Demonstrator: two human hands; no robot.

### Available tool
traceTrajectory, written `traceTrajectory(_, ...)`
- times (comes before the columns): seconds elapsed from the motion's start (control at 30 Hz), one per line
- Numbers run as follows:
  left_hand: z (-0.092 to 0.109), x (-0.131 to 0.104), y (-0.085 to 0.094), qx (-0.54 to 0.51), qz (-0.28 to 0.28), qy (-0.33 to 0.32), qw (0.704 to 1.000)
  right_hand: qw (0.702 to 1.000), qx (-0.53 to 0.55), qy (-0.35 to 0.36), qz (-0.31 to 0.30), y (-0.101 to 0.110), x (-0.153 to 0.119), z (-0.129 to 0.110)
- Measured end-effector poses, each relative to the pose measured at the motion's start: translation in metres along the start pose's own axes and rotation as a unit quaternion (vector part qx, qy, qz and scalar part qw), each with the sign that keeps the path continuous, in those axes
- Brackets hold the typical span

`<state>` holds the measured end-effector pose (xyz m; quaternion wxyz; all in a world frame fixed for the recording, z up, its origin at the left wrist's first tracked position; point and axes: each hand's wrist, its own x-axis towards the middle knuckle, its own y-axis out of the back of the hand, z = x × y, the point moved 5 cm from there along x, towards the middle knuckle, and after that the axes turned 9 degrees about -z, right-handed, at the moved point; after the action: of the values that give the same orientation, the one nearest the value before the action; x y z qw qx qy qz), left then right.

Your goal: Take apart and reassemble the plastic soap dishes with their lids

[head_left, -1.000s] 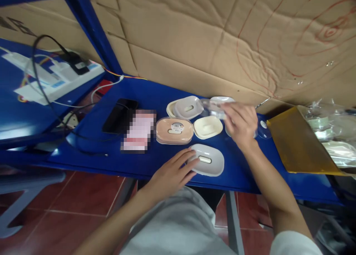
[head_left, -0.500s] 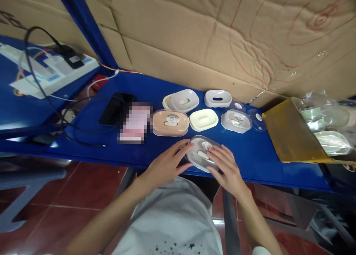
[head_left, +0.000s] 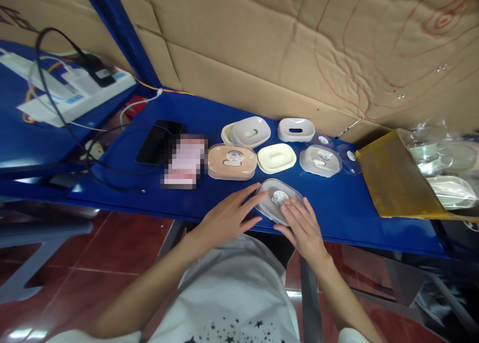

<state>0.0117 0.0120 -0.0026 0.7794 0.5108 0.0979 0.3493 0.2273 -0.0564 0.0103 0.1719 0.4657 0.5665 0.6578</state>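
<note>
A grey soap dish (head_left: 271, 203) with a clear lid and a round sticker lies near the table's front edge. My right hand (head_left: 301, 226) is over its right side, fingers on the lid and thumb at the near edge. At the dish's left end my left hand (head_left: 234, 216) has its fingers spread, the fingertips touching the lid's edge. Just behind stand a peach soap dish (head_left: 217, 163) with a sticker and a cream dish part (head_left: 277, 158). A second lidded grey soap dish (head_left: 321, 161) sits to the right. My palms hide part of the held dish's rim.
Farther back are a white dish tray (head_left: 258, 128) and a slotted white dish base (head_left: 296, 129). A clear lid (head_left: 350, 158) lies beside a cardboard box (head_left: 392, 178) of wrapped dishes. A dark phone (head_left: 153, 146), cables and a power strip (head_left: 84, 96) are at left.
The grey dish and my right hand have shifted slightly; the sticker now sits over the dish's slot. My left hand's fingers have spread a little. The whole view has moved slightly.
</note>
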Motion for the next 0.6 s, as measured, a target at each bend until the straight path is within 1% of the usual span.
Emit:
traceTrajectory(0.17,0.001,0.002,0.000,0.003,-0.011,0.001,1.000,0.999,-0.006,-0.024,0.023,-0.001,-0.004,0.000)
traceTrajectory(0.27,0.002,0.002,0.000,0.004,-0.010,-0.004,1.000,0.999,0.009,-0.026,0.034,-0.001,-0.004,0.000)
traceTrajectory(0.43,0.001,0.001,-0.002,-0.016,-0.025,0.003,1.000,0.996,0.031,-0.058,0.056,-0.001,-0.006,0.003)
traceTrajectory(0.53,-0.004,0.008,-0.001,-0.057,-0.040,0.017,0.997,0.995,0.051,-0.045,0.077,0.000,-0.008,0.005)
traceTrajectory(0.6,-0.006,0.018,-0.001,-0.091,-0.051,0.003,0.995,0.995,0.058,-0.027,0.075,0.001,-0.009,0.005)
